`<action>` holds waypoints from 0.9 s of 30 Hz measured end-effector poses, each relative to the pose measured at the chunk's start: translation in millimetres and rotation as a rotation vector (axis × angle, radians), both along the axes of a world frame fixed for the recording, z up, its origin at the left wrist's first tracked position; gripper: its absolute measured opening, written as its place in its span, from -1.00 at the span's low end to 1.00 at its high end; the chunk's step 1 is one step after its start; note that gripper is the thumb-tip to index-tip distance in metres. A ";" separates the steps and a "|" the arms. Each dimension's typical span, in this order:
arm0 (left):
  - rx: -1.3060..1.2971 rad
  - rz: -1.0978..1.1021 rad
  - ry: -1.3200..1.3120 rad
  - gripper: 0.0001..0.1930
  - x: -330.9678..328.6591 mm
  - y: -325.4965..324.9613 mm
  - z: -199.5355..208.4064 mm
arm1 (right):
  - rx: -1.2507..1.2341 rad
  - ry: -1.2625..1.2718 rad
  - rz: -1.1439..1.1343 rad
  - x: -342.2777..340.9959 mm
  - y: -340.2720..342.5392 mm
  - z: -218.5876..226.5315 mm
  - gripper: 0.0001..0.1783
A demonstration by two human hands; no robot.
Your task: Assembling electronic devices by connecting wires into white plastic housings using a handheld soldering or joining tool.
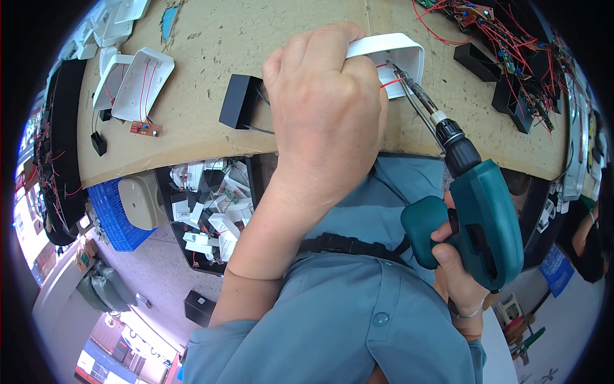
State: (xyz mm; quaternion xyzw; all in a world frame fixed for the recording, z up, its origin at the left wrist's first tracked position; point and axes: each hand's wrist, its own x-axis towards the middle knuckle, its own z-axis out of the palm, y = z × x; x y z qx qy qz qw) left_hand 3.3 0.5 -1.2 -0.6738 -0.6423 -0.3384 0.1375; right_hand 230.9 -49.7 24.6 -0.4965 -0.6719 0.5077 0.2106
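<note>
My left hand (329, 99) is closed round a white plastic housing (409, 51), its open side facing right. A short red wire (391, 82) shows beside my fingers at the housing. My right hand (457, 272) grips a teal pistol-shaped soldering gun (491, 211) by its handle, a finger at the trigger. The gun's thin metal tip reaches into the housing near the red wire; whether it touches anything there I cannot tell. A black plug adapter (240, 101) lies just left of my left hand, with a dark cable running behind the hand.
Another white housing (144, 83) with red wires and a small circuit board (146, 129) lies at left. Black cases (476, 62) and tangled red-wired boards (511, 38) crowd the right. Below the table edge, a bin (252, 169) holds white and black parts, beside a blue crate (118, 214).
</note>
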 end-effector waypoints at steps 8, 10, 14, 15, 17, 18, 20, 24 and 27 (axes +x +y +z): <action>-0.021 0.015 -0.009 -0.91 -0.6 -3.7 3.8 | -0.049 0.158 -0.130 0.9 -9.4 4.9 -0.30; -0.031 0.012 -0.019 -0.89 -0.8 -4.2 3.8 | -0.011 0.161 -0.143 4.7 -8.0 5.5 -0.30; -0.155 -0.055 -0.174 -0.80 -2.9 -12.2 3.2 | 0.099 0.101 -0.073 13.6 -7.3 7.7 -0.30; -0.155 -0.054 -0.182 -0.75 -3.9 -15.3 4.9 | 0.095 0.108 -0.116 13.9 -8.0 8.6 -0.29; -0.098 -0.037 -0.226 -0.77 -3.1 -20.1 -2.1 | 0.095 0.119 -0.149 13.2 -8.7 8.9 -0.29; -0.043 -0.020 -0.271 -0.79 -2.5 -22.0 -6.2 | 0.094 0.130 -0.183 12.4 -9.0 9.2 -0.30; 0.024 -0.055 -0.197 -0.79 -4.4 -23.4 -12.7 | 0.063 0.157 -0.232 7.0 -11.0 9.8 -0.29; 0.087 -0.141 -0.101 -0.75 -3.4 -24.4 -14.4 | 0.028 0.209 -0.295 1.9 -9.9 11.3 -0.29; 0.163 -0.132 -0.099 -0.73 0.5 -19.4 -27.4 | 0.040 0.218 -0.291 1.7 -8.8 11.0 -0.28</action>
